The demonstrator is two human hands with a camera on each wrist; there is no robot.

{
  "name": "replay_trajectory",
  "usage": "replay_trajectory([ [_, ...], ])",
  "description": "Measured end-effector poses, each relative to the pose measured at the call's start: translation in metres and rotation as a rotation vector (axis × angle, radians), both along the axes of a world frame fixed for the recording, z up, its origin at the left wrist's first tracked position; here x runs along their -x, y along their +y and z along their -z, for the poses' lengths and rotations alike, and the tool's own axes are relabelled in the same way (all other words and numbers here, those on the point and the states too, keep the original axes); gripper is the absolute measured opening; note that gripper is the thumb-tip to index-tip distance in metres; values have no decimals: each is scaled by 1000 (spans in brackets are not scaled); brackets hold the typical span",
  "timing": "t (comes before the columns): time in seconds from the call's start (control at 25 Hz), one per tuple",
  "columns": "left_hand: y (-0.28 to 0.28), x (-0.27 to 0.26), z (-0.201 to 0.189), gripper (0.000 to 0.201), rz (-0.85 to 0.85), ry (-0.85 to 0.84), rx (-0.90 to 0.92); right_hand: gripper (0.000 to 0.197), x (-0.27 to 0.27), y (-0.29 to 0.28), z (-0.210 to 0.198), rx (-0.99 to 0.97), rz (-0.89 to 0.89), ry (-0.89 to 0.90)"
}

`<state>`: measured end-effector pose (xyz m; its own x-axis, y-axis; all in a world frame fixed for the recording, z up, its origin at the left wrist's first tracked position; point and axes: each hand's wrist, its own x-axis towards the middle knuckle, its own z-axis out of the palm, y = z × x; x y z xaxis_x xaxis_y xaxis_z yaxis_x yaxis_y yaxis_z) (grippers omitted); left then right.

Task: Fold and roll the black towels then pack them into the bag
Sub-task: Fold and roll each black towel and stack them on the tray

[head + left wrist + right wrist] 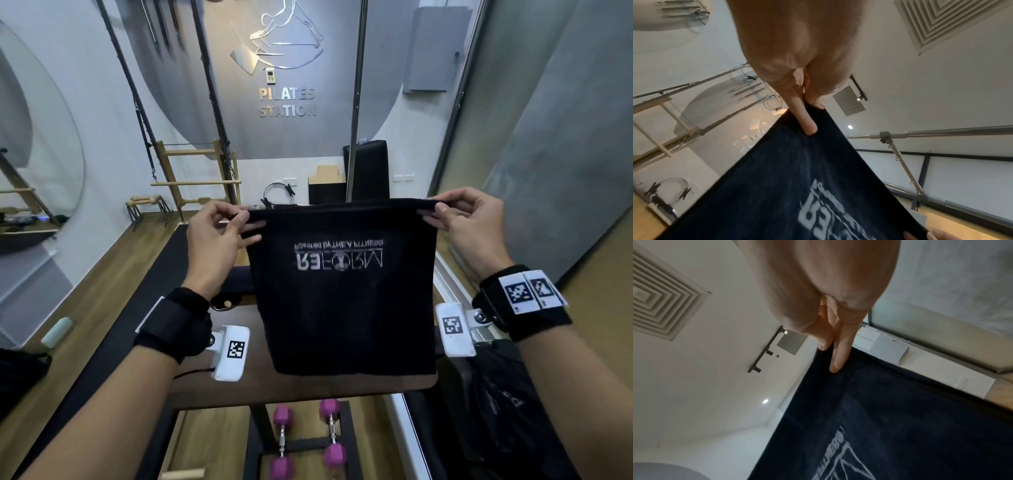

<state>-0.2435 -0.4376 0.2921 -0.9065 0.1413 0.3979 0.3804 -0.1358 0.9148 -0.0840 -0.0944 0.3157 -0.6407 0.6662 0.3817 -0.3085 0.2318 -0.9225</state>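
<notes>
A black towel (pixel 342 308) with mirrored white lettering hangs in the air in front of me, folded at its top edge. My left hand (pixel 236 222) pinches its upper left corner and my right hand (pixel 442 214) pinches its upper right corner. In the left wrist view the left hand (pixel 809 113) has thumb and fingers clamped on the towel (pixel 777 186). The right wrist view shows the right hand (pixel 830 353) pinching the towel (pixel 879 418) the same way. A black bag (pixel 500 401) lies at the lower right, beside the table.
A brown wooden table (pixel 308 387) stands below the towel. Two purple dumbbells (pixel 305 442) lie on a rack under it. A dark mat (pixel 137 308) covers the floor at left. Metal frame poles (pixel 356 102) rise beyond; a frosted glass wall (pixel 548 137) stands right.
</notes>
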Motion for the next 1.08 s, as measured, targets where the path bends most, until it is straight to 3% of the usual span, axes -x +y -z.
replay_trajectory([
  [0.16,-5,3,8,5,18,-28,12,11,1,-1,5,-15,-15,-57],
  [0.32,-20,-2,14,10,-102,32,155,11,-15,0,7,-128,29,-147],
  [0.64,-29,-9,3,11,-112,145,136,12,-28,4,-10,-151,20,-56],
  [0.92,-13,19,25,12,42,-136,66,14,7,9,18,17,-26,-157],
  [1.08,-4,29,28,2,112,-58,-42,11,17,11,21,46,-26,-25],
])
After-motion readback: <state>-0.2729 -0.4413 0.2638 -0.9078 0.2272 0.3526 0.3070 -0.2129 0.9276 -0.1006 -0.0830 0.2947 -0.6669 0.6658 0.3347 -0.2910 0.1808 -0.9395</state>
